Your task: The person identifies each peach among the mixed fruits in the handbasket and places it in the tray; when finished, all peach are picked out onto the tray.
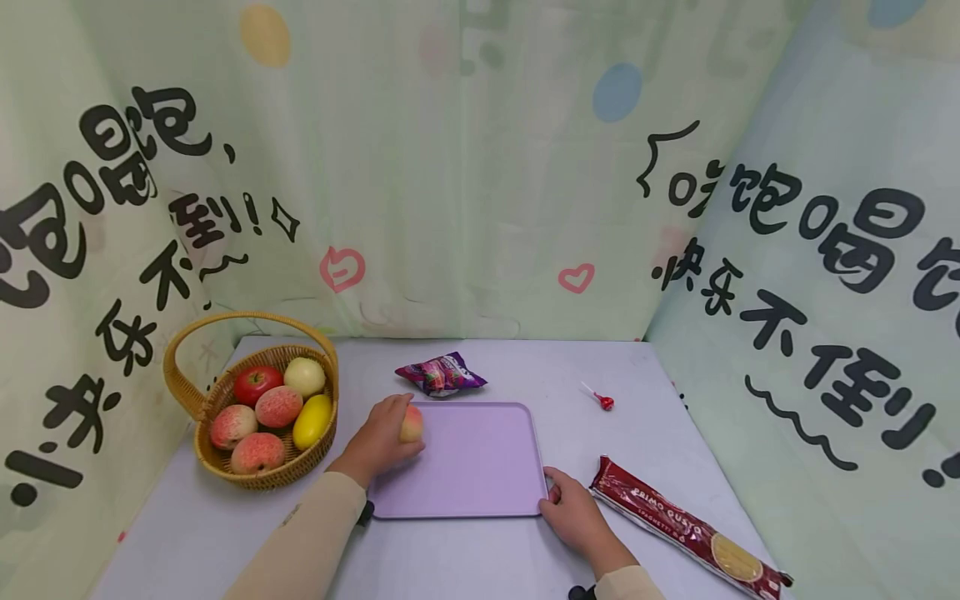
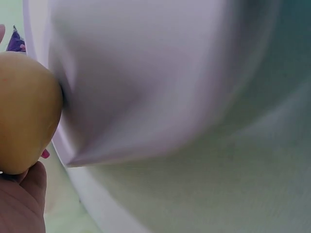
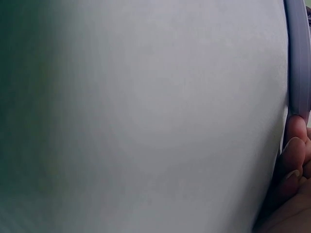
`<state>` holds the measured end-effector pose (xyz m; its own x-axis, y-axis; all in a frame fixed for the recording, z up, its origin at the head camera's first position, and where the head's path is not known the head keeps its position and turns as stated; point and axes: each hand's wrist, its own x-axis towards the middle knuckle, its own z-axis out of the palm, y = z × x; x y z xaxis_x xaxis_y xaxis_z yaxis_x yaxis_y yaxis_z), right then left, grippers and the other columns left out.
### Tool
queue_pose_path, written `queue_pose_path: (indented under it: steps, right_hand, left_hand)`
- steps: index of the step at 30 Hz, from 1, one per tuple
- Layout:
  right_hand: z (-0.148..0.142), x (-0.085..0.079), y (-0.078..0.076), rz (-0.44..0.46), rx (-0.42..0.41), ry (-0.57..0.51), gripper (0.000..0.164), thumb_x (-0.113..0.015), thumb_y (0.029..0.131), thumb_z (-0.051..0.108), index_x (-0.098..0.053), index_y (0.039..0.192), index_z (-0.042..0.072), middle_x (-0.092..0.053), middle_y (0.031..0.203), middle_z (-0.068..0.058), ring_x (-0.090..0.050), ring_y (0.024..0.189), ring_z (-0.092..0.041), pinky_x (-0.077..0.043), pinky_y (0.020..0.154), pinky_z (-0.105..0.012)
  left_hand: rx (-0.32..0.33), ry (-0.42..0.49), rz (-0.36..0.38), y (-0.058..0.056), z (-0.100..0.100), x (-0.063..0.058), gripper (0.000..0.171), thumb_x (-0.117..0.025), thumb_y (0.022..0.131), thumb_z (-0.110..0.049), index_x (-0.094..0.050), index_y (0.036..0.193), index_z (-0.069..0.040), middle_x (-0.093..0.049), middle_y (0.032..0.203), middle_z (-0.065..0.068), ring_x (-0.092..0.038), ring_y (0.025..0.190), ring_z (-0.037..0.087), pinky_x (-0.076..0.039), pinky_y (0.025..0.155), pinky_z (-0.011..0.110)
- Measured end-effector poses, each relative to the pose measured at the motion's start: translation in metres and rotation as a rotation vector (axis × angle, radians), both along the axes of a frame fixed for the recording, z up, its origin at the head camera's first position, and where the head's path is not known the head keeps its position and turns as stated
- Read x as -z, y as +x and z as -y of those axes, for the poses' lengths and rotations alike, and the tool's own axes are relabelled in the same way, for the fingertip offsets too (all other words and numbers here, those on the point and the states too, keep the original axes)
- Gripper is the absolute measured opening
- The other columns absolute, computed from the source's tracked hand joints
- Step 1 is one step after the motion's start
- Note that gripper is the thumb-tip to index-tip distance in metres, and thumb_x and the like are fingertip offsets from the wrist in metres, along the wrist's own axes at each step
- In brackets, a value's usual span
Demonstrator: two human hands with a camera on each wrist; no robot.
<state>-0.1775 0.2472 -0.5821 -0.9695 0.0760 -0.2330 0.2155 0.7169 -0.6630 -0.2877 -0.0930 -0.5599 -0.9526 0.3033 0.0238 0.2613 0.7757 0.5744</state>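
My left hand [image 1: 386, 440] grips a yellow-orange peach [image 1: 412, 425] over the left part of a flat lilac tray [image 1: 468, 467]. In the left wrist view the peach [image 2: 26, 111] fills the left edge, close against the tray's raised rim, with part of the hand [image 2: 22, 204] below it. At the tray's near right corner, my right hand [image 1: 576, 512] holds the rim with curled fingers. The right wrist view has those fingertips [image 3: 294, 158] right at the tray's edge [image 3: 297, 58].
A wicker basket [image 1: 202, 442] with an arched handle holds several fruits on the left. Behind the tray lies a purple snack bag [image 1: 442, 374]. A red lollipop [image 1: 604, 402] lies at the back right, and a long dark-red spaghetti pack [image 1: 675, 525] to the right. Printed curtains surround the table.
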Motion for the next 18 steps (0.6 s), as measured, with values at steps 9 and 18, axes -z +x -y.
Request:
queue_pose_path:
  steps: [9,18]
  right_hand:
    - [0.001,-0.0018,0.0011,-0.002,-0.006,-0.005,0.06,-0.068,0.091,0.012,-0.05,0.148,-0.001,-0.053,0.083,-0.003,-0.048,0.073,-0.017,-0.042,0.061,-0.03]
    - [-0.0005,0.0022,-0.001,-0.004,-0.006,-0.001,0.06,-0.068,0.091,0.012,-0.05,0.147,-0.001,-0.053,0.084,-0.004,-0.049,0.075,-0.017,-0.043,0.064,-0.03]
  left_hand:
    - [-0.006,0.012,-0.008,0.0032,0.003,0.0004,0.079,-0.08,0.087,-0.033,-0.042,0.153,-0.011,-0.044,0.155,0.011,-0.042,0.14,0.031,-0.04,0.119,0.049]
    - [-0.013,-0.036,-0.05,0.004,0.0081,0.0,0.079,-0.079,0.088,-0.034,-0.042,0.154,-0.01,-0.043,0.155,0.013,-0.039,0.142,0.032,-0.038,0.12,0.049]
